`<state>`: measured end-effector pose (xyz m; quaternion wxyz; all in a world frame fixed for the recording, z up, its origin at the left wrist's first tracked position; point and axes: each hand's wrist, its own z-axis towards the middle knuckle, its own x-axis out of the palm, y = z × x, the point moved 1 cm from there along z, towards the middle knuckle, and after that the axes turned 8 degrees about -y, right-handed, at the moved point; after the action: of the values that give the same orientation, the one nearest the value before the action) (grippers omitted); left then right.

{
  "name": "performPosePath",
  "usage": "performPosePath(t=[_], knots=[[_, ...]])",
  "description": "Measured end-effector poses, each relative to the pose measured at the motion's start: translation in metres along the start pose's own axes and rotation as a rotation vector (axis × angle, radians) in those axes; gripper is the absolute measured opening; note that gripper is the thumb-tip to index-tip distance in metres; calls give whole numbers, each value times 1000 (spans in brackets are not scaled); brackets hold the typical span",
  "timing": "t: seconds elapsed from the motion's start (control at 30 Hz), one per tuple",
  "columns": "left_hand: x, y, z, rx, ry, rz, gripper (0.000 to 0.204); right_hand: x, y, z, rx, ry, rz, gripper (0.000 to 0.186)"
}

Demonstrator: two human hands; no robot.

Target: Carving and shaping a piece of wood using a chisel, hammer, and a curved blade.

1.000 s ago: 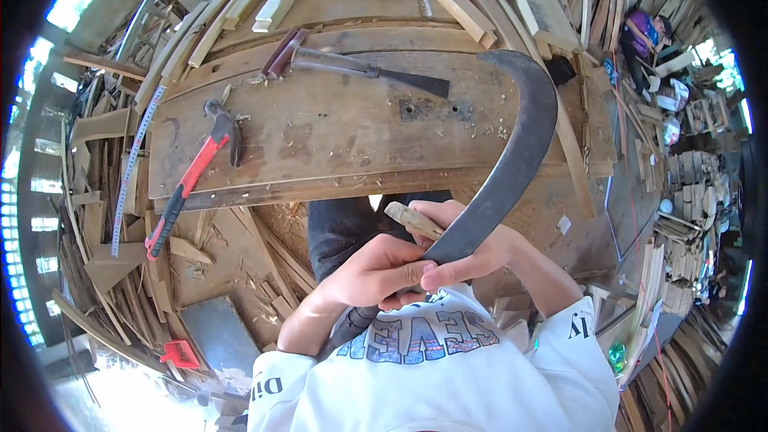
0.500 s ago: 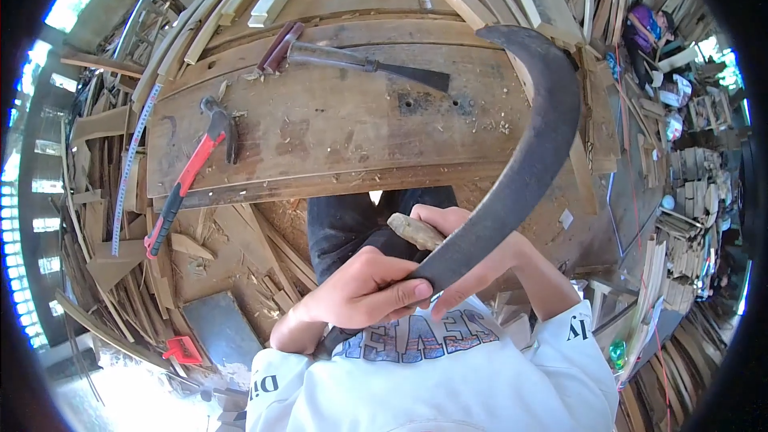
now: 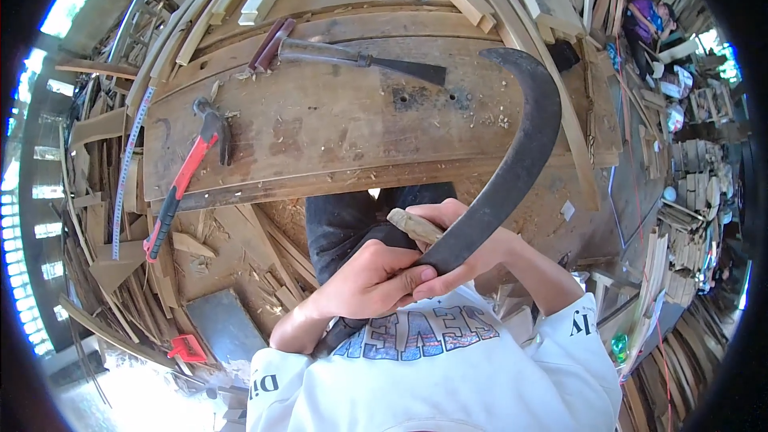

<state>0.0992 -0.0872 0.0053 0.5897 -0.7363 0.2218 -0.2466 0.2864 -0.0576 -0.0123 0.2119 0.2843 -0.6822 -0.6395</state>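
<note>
I hold a large, dark, curved sickle (image 3: pixel 534 140) in front of my chest, its blade arcing up and right over the bench edge. My left hand (image 3: pixel 374 278) is closed around the lower end of the blade, thumb pressed on the flat. Behind the blade, my right hand (image 3: pixel 486 256) is closed around a short, pale, rough-cut stick (image 3: pixel 412 226), whose end pokes out to the left. The blade hides part of the right hand, and the sickle's handle cannot be made out. Both hands meet just below the blade's base.
On the wooden bench (image 3: pixel 320 136) lie a claw hammer (image 3: pixel 188 172) with a red and black handle, a wood-handled chisel (image 3: pixel 364 58) and a dark red wooden piece (image 3: pixel 272 46). A tape measure blade (image 3: pixel 130 168) hangs at left. Boards (image 3: pixel 560 112) flank the right. A person (image 3: pixel 646 22) sits far right.
The sickle's tip has dropped and the blade has shifted a little down and left. My right fingers have drawn in beside the left hand. Both hands keep hold.
</note>
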Motion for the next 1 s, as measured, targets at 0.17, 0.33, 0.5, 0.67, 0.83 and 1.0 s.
performPosePath(t=[0.17,0.33,0.5,0.67,0.83,1.0], knots=[[-2,-11,-2,32,57,-17,29,3,12,1,18,43,18,64],[-3,-5,-4,-17,90,-64,28,4,9,3,-113,-44,-69,63],[-5,1,-3,-156,114,-243,30,5,9,-2,-13,-109,-96,64],[-4,1,-8,-63,114,-253,31,17,12,-9,16,-78,56,59],[1,0,-16,-34,105,-145,31,25,30,-27,49,-192,-111,60],[7,-6,-13,-32,169,-85,29,17,27,-43,-96,-115,-406,61]])
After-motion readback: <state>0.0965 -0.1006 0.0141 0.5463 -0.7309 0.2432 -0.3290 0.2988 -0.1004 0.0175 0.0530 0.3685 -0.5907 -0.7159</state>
